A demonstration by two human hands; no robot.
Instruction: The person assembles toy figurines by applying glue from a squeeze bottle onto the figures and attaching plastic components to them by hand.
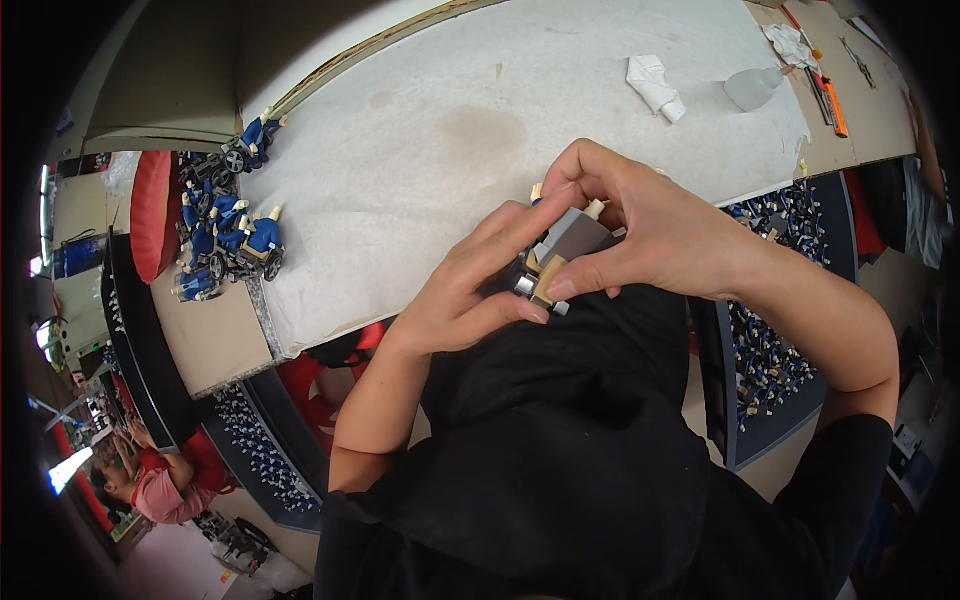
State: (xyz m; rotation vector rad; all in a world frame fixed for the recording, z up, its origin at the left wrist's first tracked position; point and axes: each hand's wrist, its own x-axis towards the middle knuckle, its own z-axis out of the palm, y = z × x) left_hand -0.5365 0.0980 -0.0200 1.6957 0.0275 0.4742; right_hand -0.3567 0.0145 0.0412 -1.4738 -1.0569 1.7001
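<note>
My left hand (pixel 465 275) and my right hand (pixel 655 225) are closed together around a small toy figure (pixel 575 237), above my lap at the table's near edge. It has a grey body, a pale knob at its top, a tan part below and shiny silver and dark pieces at its lower end. My right thumb presses on the tan part, while my left thumb lies beside the silver pieces. A bit of blue and cream (pixel 537 193) shows behind my left fingers; what it belongs to is hidden.
Several blue figures with black wheels (pixel 265 235) crowd the table's left end by a red tray (pixel 153 215). White paper (pixel 400 150) covers the table, with a crumpled tissue (pixel 655 88) and a clear bottle (pixel 752 88). Bins of small figures (pixel 770 350) flank me. A person (pixel 165 485) sits far left.
</note>
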